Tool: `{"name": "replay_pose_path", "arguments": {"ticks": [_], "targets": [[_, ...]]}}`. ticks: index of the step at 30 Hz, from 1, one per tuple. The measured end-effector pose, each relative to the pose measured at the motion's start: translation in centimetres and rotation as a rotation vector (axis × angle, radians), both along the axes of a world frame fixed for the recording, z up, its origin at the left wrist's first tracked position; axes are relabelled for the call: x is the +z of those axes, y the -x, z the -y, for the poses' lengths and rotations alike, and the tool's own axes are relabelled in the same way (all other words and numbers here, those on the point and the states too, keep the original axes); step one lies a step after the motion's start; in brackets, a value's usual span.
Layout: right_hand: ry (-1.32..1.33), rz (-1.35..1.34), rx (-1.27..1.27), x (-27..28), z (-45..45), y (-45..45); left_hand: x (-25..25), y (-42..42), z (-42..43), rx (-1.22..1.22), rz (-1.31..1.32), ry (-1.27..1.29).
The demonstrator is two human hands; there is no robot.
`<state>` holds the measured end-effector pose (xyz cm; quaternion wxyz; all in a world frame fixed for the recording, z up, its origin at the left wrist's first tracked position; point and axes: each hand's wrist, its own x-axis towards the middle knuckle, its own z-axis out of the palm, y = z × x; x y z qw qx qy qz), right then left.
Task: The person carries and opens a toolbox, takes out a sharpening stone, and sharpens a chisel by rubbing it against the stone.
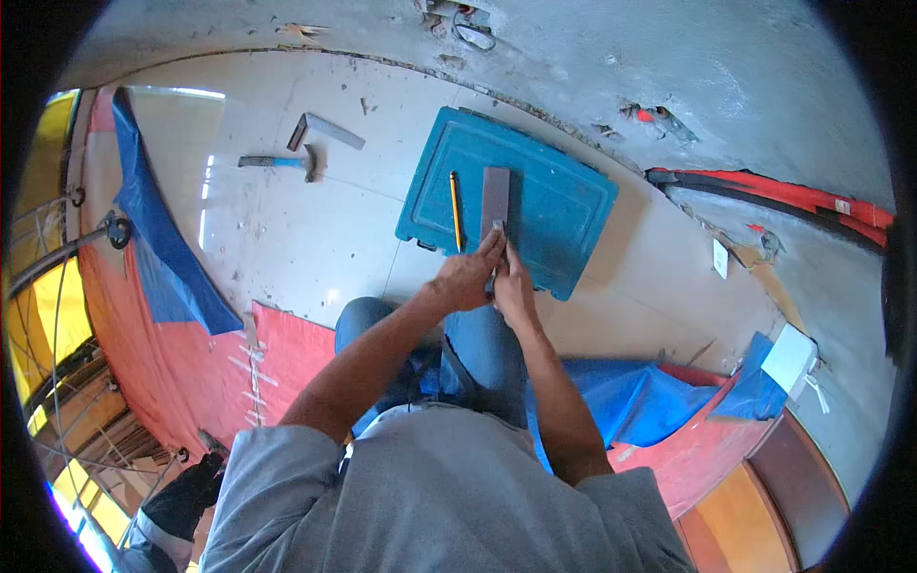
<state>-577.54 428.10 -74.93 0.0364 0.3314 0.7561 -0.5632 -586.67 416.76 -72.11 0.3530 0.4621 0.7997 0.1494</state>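
A flat brown sharpening stone lies on the lid of a teal case, which rests on the floor in front of my knees. My left hand is closed around a chisel, fingers pressed down near its blade. From the other side my right hand is closed on the same chisel. Its metal tip meets the near end of the stone, while the fingers hide most of the tool. To the left of the stone, a yellow pencil lies on the lid.
A hammer and a try square lie on the pale tiles to the left. Blue sheeting and red sheeting cover other floor. A grey wall curves behind the case. Another person's leg shows at lower left.
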Motion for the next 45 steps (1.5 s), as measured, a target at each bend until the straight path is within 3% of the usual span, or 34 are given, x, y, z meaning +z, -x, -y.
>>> {"name": "replay_pose_path", "arguments": {"ticks": [3,5,8,9,11,13,15,17,21,23,27,28,32,36,39,40,42,45], "targets": [[-0.416,-0.141,0.122,0.7,-1.3,2.2,3.2,4.2,-2.4,0.008,0.079,0.134],[0.554,0.233,-0.171,7.8,-3.8,8.5,2.6,7.5,-3.9,0.069,0.053,0.058],[0.263,0.120,-0.056,4.0,-3.4,6.8,2.3,7.2,-3.9,0.041,-0.010,0.041],[0.187,0.081,-0.025,4.2,-2.8,5.6,-1.5,4.8,-2.5,0.047,-0.047,-0.056],[0.265,0.209,-0.070,3.2,-1.0,1.9,2.0,1.9,-1.1,0.052,0.072,0.052],[-0.066,0.027,0.026,2.3,0.3,0.2,1.8,1.9,-1.0,0.028,0.058,0.080],[-0.134,0.081,0.054,0.2,-0.6,1.4,2.1,2.2,-1.2,-0.004,0.063,0.113],[0.123,0.083,0.049,2.6,-2.5,5.7,2.7,7.5,-3.5,-0.008,0.025,0.071],[0.335,0.196,-0.116,4.5,-3.0,7.2,1.1,6.8,-3.0,0.017,0.006,0.065],[0.137,0.132,-0.010,2.7,-1.3,3.7,0.3,2.4,-0.4,0.033,-0.006,0.013],[-0.135,-0.104,0.044,1.1,-0.3,2.7,2.8,2.9,-0.8,0.014,-0.017,0.049],[0.015,0.040,-0.001,-0.1,-1.4,4.5,2.6,5.3,-2.0,0.013,0.002,0.081],[0.103,0.050,-0.025,2.4,-2.8,8.0,1.4,8.2,-3.2,0.024,-0.032,0.060],[0.072,0.109,0.040,2.3,0.1,1.8,3.0,2.6,-0.3,0.042,0.040,0.082],[-0.031,0.049,0.037,0.4,0.7,1.4,1.7,2.0,0.1,0.047,0.039,0.039],[-0.070,-0.087,0.019,-2.0,-0.4,3.3,0.8,4.0,-0.7,0.049,0.026,0.021],[-0.123,-0.252,-0.001,-1.7,-2.0,6.3,0.4,7.3,-2.3,0.050,-0.016,-0.011],[0.256,0.099,-0.036,3.8,-2.6,7.9,1.0,7.9,-2.6,-0.002,-0.026,0.006]]}}
